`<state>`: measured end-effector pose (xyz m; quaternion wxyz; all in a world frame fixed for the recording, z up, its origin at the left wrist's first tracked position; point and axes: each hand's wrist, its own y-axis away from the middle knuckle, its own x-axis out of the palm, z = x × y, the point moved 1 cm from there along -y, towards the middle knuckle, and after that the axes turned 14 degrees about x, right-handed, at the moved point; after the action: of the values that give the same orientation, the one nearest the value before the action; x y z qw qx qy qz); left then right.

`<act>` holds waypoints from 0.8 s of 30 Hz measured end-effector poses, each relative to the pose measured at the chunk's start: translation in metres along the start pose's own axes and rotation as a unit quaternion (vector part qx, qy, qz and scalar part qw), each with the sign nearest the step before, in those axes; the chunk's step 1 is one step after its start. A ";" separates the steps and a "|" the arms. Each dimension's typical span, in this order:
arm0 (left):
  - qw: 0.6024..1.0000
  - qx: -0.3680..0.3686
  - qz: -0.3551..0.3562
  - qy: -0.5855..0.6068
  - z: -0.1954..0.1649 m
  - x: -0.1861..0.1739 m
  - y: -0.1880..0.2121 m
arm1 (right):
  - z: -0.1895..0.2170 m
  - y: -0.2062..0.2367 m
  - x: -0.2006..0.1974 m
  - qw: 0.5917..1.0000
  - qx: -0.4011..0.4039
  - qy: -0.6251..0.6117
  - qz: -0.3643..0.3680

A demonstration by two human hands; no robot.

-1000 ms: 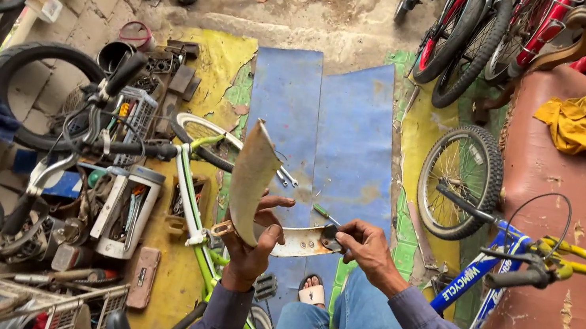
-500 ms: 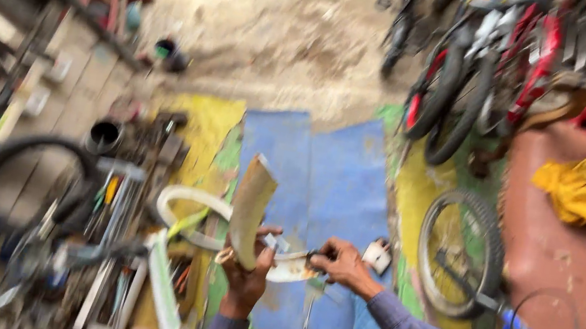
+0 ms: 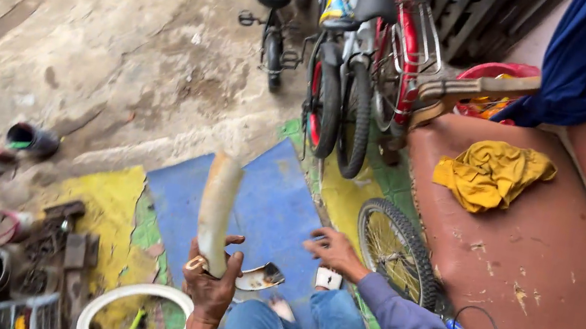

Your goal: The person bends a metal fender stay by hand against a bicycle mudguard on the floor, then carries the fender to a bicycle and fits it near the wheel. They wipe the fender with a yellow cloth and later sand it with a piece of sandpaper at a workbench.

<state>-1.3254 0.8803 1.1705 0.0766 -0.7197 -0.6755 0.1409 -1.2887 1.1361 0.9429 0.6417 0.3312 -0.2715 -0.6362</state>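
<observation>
Mudguard [image 3: 217, 211], curved and cream, stands upright at lower centre of the frame, gripped at its base by the left hand [image 3: 211, 285]; right hand [image 3: 333, 249] hovers open and empty over the blue mat [image 3: 273, 209]. Judgement: a firm low grip keeps it steady

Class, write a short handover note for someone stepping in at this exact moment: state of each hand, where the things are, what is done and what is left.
Left hand: gripping the lower end of a curved cream mudguard, held upright over the blue mat.
Right hand: open and empty, apart from the mudguard.
Nearby: white rim below the left hand, spoked wheel at the right.
Done: mudguard is off any bicycle.
Left: it is fitted to nothing yet.
</observation>
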 end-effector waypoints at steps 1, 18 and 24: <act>1.000 -0.010 0.012 -0.023 0.002 0.004 -0.016 | 0.001 -0.015 -0.020 0.999 -0.003 -0.009 -0.049; 0.957 -0.044 0.227 -0.175 0.103 0.086 -0.180 | -0.043 0.008 -0.249 0.854 0.190 0.048 -0.482; 0.947 -0.078 0.231 -0.208 0.140 0.140 -0.185 | -0.015 -0.043 -0.321 0.850 0.247 0.115 -0.450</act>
<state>-1.5377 1.0226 1.0800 -0.1564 -0.8146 -0.5004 0.2481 -1.3180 1.4582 0.9237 0.2086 0.6353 -0.1650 -0.7250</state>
